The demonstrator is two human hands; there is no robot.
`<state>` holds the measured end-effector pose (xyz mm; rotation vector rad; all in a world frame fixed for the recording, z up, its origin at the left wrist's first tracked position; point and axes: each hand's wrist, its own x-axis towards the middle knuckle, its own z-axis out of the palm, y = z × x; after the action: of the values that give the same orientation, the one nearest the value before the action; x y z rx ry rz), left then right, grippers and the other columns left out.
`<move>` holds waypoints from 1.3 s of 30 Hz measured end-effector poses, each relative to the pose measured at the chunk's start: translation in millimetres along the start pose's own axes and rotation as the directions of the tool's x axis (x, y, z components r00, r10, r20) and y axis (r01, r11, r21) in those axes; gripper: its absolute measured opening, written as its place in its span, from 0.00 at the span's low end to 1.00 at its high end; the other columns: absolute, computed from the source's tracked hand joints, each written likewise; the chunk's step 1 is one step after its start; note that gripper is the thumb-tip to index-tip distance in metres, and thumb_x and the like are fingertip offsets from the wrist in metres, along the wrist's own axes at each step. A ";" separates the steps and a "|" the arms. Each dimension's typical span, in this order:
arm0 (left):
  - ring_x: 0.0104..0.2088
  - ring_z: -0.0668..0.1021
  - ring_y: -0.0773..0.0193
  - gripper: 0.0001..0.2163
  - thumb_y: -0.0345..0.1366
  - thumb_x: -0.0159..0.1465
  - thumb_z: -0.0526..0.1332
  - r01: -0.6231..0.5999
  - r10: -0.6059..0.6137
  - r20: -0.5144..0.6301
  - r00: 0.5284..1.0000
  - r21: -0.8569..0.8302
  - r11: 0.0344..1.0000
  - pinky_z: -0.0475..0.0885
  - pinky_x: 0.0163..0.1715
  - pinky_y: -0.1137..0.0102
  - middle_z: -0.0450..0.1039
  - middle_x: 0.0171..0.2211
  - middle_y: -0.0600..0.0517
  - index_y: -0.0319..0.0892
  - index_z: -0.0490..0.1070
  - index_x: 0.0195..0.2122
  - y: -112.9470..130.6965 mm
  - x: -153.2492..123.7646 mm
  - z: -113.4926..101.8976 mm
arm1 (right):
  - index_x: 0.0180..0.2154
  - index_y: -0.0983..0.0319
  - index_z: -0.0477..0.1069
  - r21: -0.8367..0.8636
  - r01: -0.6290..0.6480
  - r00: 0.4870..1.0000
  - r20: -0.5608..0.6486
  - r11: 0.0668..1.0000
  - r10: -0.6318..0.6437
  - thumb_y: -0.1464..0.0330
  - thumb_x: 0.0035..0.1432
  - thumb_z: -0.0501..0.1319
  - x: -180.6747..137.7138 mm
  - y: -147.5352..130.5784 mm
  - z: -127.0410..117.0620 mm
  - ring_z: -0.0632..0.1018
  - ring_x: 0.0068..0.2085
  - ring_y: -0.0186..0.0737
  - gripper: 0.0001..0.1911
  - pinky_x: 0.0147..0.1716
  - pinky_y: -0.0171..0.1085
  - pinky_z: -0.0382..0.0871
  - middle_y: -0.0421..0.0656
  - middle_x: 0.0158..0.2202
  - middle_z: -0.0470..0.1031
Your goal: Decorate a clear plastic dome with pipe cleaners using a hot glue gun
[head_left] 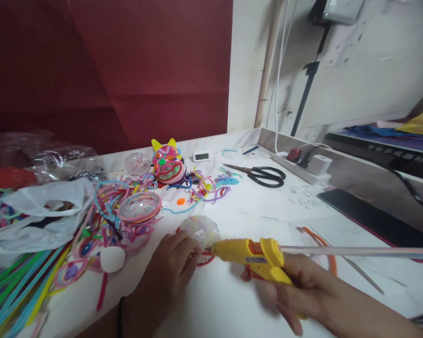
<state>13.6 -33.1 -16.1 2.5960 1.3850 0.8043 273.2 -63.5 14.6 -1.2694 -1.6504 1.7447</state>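
My right hand [296, 291] is wrapped round the grip of a yellow hot glue gun [246, 253], with a long glue stick [356, 251] trailing from its back. The gun's nozzle points left and meets the rim of a clear plastic dome [199, 229]. Red pipe cleaner [206, 259] runs along the dome's near edge, partly hidden by fingers. My left hand [174, 263] pinches that rim from the left, its fingertips close to the nozzle. A second clear dome [139, 207], edged in pink, lies to the left.
A colourful lion-like head [167, 162] stands at the back. Black-handled scissors [264, 173] lie behind the dome, with a small digital clock [201, 156] beyond. Pipe cleaners [24, 281] and a white plastic bag [42, 211] crowd the left. A power strip [303, 169] and phone [366, 216] are at right.
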 end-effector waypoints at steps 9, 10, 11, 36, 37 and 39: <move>0.33 0.73 0.60 0.09 0.32 0.68 0.52 -0.058 0.059 -0.016 0.998 0.032 0.998 0.68 0.34 0.67 0.72 0.32 0.51 0.45 0.69 0.33 -2.3 1.3 -0.1 | 0.49 0.63 0.71 0.010 0.018 1.000 -0.011 1.000 -0.018 0.48 0.57 0.57 3.5 10.4 -2.1 0.65 0.25 0.37 0.28 0.34 0.39 0.61 0.36 0.19 0.66; 0.33 0.73 0.60 0.08 0.32 0.67 0.52 -0.041 0.041 -0.012 0.999 0.022 0.999 0.68 0.34 0.67 0.72 0.32 0.51 0.45 0.69 0.33 -1.6 1.1 -0.4 | 0.49 0.63 0.71 0.010 0.021 1.000 -0.015 1.000 -0.020 0.47 0.56 0.57 2.9 9.8 -2.2 0.65 0.25 0.37 0.29 0.33 0.39 0.61 0.36 0.19 0.66; 0.34 0.73 0.60 0.06 0.32 0.66 0.54 -0.017 0.017 -0.017 1.000 0.014 1.000 0.69 0.35 0.67 0.71 0.32 0.51 0.45 0.68 0.33 -1.1 0.8 -0.7 | 0.49 0.63 0.71 0.005 0.020 1.000 -0.018 1.000 -0.020 0.47 0.56 0.57 1.9 8.9 -2.5 0.65 0.25 0.37 0.30 0.33 0.39 0.61 0.36 0.18 0.65; 0.62 0.64 0.47 0.38 0.41 0.50 0.69 -0.044 0.050 0.263 0.964 -0.026 0.999 0.60 0.62 0.57 0.61 0.63 0.41 0.40 0.60 0.62 -41.0 26.8 -20.4 | 0.50 0.63 0.68 0.085 0.064 0.991 -0.122 0.994 -0.053 0.46 0.57 0.56 -55.5 50.9 -14.1 0.59 0.21 0.31 0.31 0.27 0.34 0.54 0.33 0.17 0.63; 0.62 0.65 0.47 0.38 0.40 0.49 0.69 -0.038 0.045 0.248 0.968 -0.033 0.999 0.60 0.62 0.58 0.62 0.63 0.41 0.40 0.60 0.62 -39.8 27.0 -21.3 | 0.50 0.63 0.68 0.098 0.072 0.991 -0.122 0.993 -0.060 0.46 0.57 0.57 -57.4 52.5 -12.9 0.59 0.21 0.31 0.30 0.26 0.34 0.53 0.33 0.17 0.63; 0.61 0.66 0.46 0.38 0.39 0.48 0.69 0.000 0.014 0.219 0.976 -0.062 0.998 0.61 0.61 0.58 0.64 0.62 0.42 0.41 0.62 0.61 -37.2 27.5 -23.7 | 0.50 0.63 0.68 0.120 0.082 0.990 -0.126 0.989 -0.067 0.46 0.57 0.57 -61.0 54.9 -10.0 0.58 0.20 0.30 0.30 0.25 0.34 0.50 0.33 0.17 0.63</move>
<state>-13.5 6.7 3.6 2.5529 1.2693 0.5317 326.8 -118.5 -16.0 -1.2155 -1.4777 1.6638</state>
